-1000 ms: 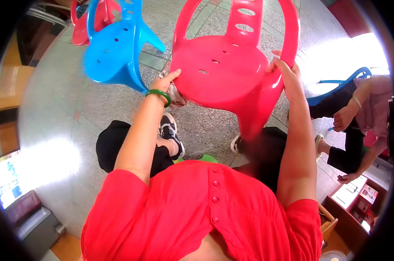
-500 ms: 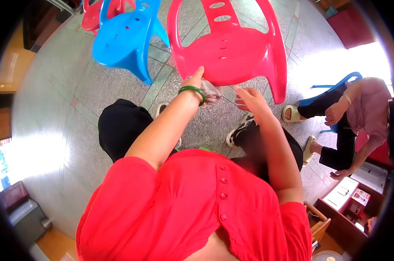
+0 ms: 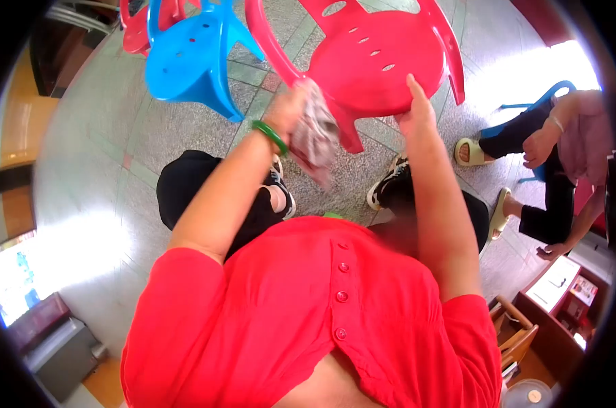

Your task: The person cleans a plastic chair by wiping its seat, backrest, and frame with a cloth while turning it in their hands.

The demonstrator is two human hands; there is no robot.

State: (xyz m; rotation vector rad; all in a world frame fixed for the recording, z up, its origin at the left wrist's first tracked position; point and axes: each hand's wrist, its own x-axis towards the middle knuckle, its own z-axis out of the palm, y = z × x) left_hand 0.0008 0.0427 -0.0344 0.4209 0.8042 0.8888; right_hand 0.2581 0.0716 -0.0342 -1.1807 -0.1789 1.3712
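Observation:
A red plastic chair (image 3: pixel 383 64) with slots in its seat stands in front of me, turned at an angle. My left hand (image 3: pixel 287 112), with a green bangle at the wrist, is closed on a crumpled greyish-pink cloth (image 3: pixel 314 136). That cloth hangs down, slightly blurred, beside the lower end of the chair's left armrest. At the seat's front right edge is my right hand (image 3: pixel 419 114), its thumb on top and its other fingers mostly hidden below, gripping the chair.
To the left of the red chair stands a blue plastic chair (image 3: pixel 189 58), with another red chair (image 3: pixel 136 30) behind it. A seated person (image 3: pixel 583 136) in sandals is on the right. A wooden chair (image 3: pixel 515 333) and a cabinet (image 3: pixel 546 292) are at the lower right.
The red chair has turned and shifted. My left hand has moved left with the cloth, off the seat's front edge. My right hand has come up and taken hold of the seat edge.

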